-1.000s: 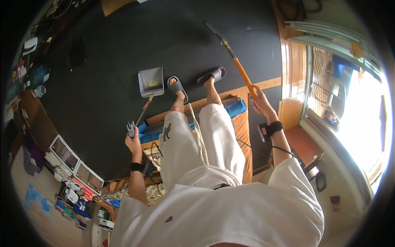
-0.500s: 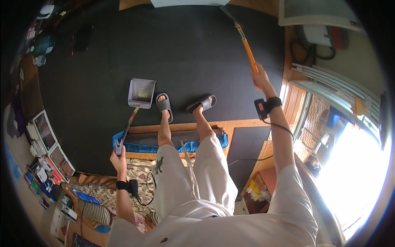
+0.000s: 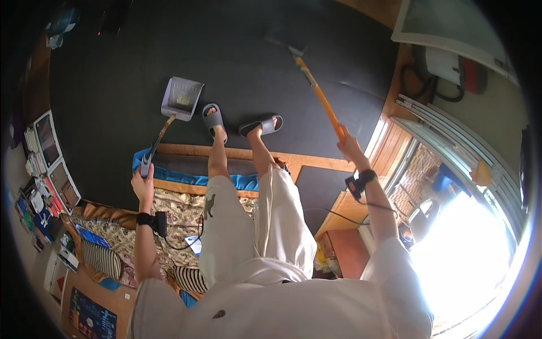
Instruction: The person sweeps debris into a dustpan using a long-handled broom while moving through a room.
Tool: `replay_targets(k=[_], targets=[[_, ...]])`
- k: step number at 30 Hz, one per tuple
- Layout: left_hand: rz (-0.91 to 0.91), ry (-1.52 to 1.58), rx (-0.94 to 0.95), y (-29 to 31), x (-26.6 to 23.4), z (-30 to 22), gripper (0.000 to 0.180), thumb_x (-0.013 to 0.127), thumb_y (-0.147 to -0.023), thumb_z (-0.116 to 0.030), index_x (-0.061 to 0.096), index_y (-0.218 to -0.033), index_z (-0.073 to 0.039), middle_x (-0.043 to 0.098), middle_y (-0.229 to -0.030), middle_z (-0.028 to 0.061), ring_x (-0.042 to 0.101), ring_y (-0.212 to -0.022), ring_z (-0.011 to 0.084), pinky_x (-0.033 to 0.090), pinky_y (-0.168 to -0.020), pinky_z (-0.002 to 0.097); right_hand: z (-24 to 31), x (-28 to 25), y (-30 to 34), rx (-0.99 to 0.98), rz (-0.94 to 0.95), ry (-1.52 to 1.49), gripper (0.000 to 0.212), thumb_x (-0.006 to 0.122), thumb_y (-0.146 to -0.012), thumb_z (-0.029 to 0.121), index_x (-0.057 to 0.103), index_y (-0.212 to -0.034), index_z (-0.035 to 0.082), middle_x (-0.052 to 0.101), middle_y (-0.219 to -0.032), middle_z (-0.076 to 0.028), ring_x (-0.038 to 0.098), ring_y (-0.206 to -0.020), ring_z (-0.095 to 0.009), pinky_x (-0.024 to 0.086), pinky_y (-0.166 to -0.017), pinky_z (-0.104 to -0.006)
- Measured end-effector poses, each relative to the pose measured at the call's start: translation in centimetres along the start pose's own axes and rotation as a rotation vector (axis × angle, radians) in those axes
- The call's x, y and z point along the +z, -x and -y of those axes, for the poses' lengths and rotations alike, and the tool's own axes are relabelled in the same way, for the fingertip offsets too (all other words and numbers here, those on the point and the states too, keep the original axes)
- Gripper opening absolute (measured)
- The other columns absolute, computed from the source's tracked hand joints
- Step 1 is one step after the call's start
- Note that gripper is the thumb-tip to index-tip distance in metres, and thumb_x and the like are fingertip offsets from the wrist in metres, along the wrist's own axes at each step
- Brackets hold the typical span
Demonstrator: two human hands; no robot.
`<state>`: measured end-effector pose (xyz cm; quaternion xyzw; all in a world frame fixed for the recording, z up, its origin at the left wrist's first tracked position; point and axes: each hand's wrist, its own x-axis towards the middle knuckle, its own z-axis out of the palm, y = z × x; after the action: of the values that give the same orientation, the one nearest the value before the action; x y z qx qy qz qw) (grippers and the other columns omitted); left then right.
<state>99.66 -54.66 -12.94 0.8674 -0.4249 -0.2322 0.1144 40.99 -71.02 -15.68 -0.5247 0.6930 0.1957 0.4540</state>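
My left hand (image 3: 142,185) is closed around the dark handle end of a long-handled dustpan (image 3: 174,108). Its grey-lilac pan rests on the dark floor, left of my sandalled feet, with a small pale patch inside. Out to the right, my right hand (image 3: 351,148) grips a broom (image 3: 323,100) by its orange stick. The stick slants away toward the far middle of the floor. At its far end the broom head is dark and smeared by motion, so its bristles and anything by them are hard to make out.
Dark flooring (image 3: 237,62) spreads ahead. Behind my feet lies a bed with a wooden edge and patterned bedding (image 3: 178,217). A bright sliding window (image 3: 429,164) is at the right, with a white and red appliance (image 3: 451,70) beyond it. Glass-fronted cabinets (image 3: 53,152) stand left.
The broom has been drawn nearer and to the left, away from the white thing at the far edge. My right hand came closer to me. My left hand still holds the dustpan.
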Motion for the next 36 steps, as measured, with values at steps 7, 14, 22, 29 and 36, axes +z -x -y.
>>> replay_targets(k=[7,14,22,29,36], targets=[[0.175,0.101,-0.163,0.2,0.1,0.0,0.031,0.062,-0.080,-0.030,0.061,-0.081,0.001,0.056,-0.061,0.0084,0.051,-0.053,0.0174,0.040,-0.053,0.0310,-1.3,-2.1,8.8,0.116,0.272,-0.234,0.056,0.050,-0.081,0.002,0.032,-0.132,0.020,0.049,-0.055,-0.005,0.047,-0.036,-0.013,0.035,-0.032,-0.0262],[0.099,0.086,-0.091,-0.8,-0.5,0.6,0.031,0.063,-0.079,-0.028,0.060,-0.081,0.003,0.056,-0.061,0.0103,0.050,-0.053,0.0180,0.040,-0.054,0.0311,1.1,-6.9,10.8,0.093,0.188,-0.235,0.059,0.053,-0.081,0.004,0.033,-0.134,0.018,0.042,-0.052,0.001,0.038,-0.034,-0.007,0.031,-0.030,-0.0225],[0.069,0.083,-0.090,-0.2,-0.4,0.4,0.029,0.063,-0.079,-0.028,0.061,-0.080,0.000,0.055,-0.057,0.0086,0.048,-0.048,0.0179,0.039,-0.050,0.0321,7.9,-5.3,0.0,-0.049,-0.074,-0.040,0.055,0.053,-0.080,0.008,0.034,-0.131,0.017,0.052,-0.060,-0.008,0.052,-0.042,-0.015,0.043,-0.038,-0.0273],[-0.014,0.064,-0.013,-0.2,-0.5,1.3,0.029,0.062,-0.078,-0.032,0.060,-0.076,-0.003,0.057,-0.058,0.0113,0.055,-0.051,0.0283,0.041,-0.049,0.0364,8.6,1.2,-3.8,0.001,-0.026,-0.084,0.058,0.050,-0.078,0.007,0.030,-0.131,0.020,0.057,-0.065,-0.015,0.059,-0.050,-0.024,0.049,-0.046,-0.0349],[0.044,0.047,-0.100,0.4,-1.0,2.5,0.029,0.062,-0.078,-0.031,0.062,-0.085,-0.002,0.057,-0.060,0.0122,0.054,-0.050,0.0253,0.041,-0.050,0.0344,2.5,3.8,5.7,-0.057,0.155,0.247,0.062,0.046,-0.075,0.003,0.028,-0.131,0.023,0.060,-0.076,-0.025,0.061,-0.070,-0.040,0.049,-0.063,-0.0449]])
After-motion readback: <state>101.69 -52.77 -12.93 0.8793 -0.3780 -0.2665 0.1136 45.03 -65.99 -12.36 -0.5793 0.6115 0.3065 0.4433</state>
